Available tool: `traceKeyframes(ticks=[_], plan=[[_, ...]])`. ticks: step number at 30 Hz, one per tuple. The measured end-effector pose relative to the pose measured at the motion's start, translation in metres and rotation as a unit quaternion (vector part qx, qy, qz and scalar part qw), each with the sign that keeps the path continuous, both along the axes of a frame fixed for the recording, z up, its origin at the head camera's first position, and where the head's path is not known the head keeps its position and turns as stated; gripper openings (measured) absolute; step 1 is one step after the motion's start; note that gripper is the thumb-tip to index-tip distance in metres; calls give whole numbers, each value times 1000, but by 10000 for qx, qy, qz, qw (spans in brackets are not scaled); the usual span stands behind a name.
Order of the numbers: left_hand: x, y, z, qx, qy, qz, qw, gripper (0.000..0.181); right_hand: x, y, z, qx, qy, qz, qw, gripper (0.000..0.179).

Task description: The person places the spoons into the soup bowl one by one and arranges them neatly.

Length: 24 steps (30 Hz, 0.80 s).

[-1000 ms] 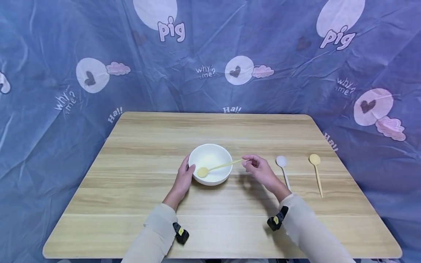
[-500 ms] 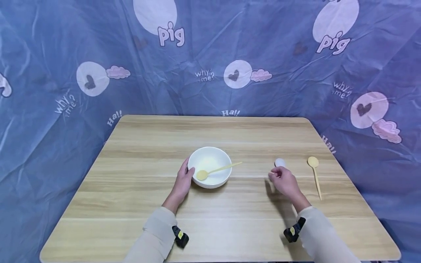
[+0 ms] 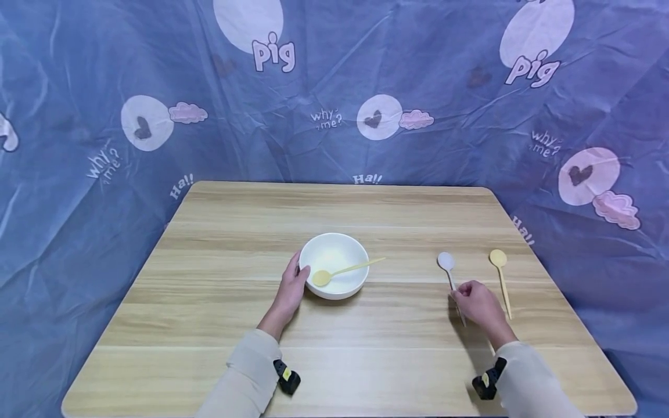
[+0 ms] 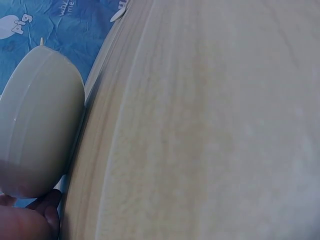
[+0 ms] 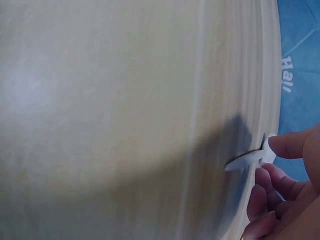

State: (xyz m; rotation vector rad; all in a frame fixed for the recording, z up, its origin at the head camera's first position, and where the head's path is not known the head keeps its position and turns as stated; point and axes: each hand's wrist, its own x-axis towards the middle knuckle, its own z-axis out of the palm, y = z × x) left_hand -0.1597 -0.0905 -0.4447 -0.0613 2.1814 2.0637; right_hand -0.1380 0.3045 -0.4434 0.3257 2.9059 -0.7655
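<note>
A white bowl [image 3: 334, 255] stands mid-table with a yellow spoon [image 3: 342, 270] lying in it, handle sticking out over the right rim. My left hand [image 3: 291, 285] rests against the bowl's left side; the left wrist view shows the bowl [image 4: 37, 120] just above my fingertips [image 4: 42, 215]. To the right lies a white spoon [image 3: 447, 264]. My right hand [image 3: 477, 303] is on its handle, and in the right wrist view thumb and fingers [image 5: 280, 180] pinch the white spoon [image 5: 247, 160].
A second yellow spoon [image 3: 500, 274] lies just right of my right hand, parallel to the white one. The wooden table [image 3: 334, 348] has bare surface in front and behind the bowl. A blue printed cloth [image 3: 334, 87] hangs all around the table.
My right hand let go of the yellow spoon's handle, leaving it in the bowl, moved right and took hold of the white spoon's handle. The left hand stayed on the bowl.
</note>
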Motion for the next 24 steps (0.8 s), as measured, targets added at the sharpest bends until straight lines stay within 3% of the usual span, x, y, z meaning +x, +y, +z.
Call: traceKeyframes(ticks=[6,14,21,24], plan=[[1,0,1,-7,23,34,10000,56,1,3,-6,-109,-467,-52,9988,22],[1,1,0,79,-49,26,10000,55,2,3,-7,-122,-529,-165,9984,23],[-15,-1,-32,88,22,134,9999,57,2,2,-9,-290,-439,-250,9983,25],[-14,0,-32,78,21,149,9999,57,2,2,-7,-316,-325,-237,9987,25]])
